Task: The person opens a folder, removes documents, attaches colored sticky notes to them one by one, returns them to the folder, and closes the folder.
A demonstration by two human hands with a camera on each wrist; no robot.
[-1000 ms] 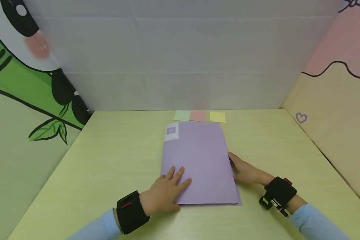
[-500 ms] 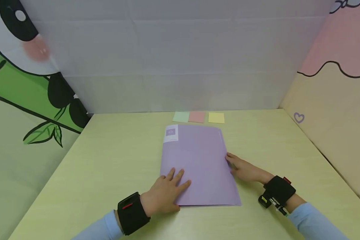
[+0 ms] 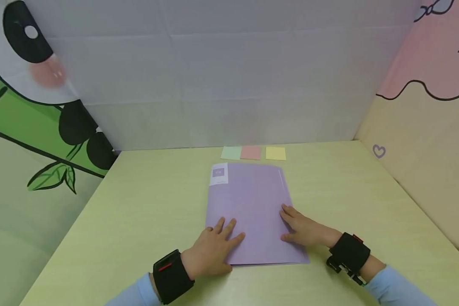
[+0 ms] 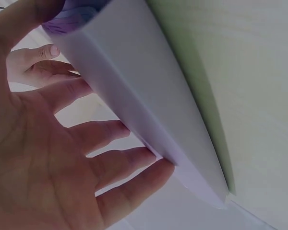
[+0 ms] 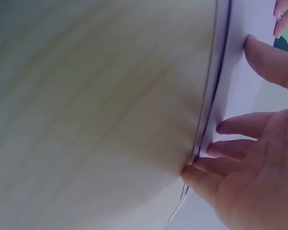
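Note:
A lilac paper folder [image 3: 252, 204] with a white label [image 3: 219, 174] at its top left lies closed on the table. My left hand [image 3: 210, 248] rests over its lower left corner, fingers spread. In the left wrist view, those fingertips touch the rounded spine edge [image 4: 129, 105], and a purple pattern [image 4: 74, 19] shows by the thumb. On the opposite side, my right hand [image 3: 304, 227] lies over the right edge with fingers extended. Its fingertips and thumb touch the cover [image 5: 240, 72] in the right wrist view.
Green [image 3: 231, 153], pink [image 3: 250, 152] and yellow [image 3: 276, 153] paper notes lie beyond the folder, near the grey back wall [image 3: 222, 85]. Side walls with cartoon pictures border the pale table [image 3: 157, 195] on the left and right.
My right hand has moved from the folder's right edge inward onto its cover. The lower right corner's layers have come together. My left hand has stayed in place.

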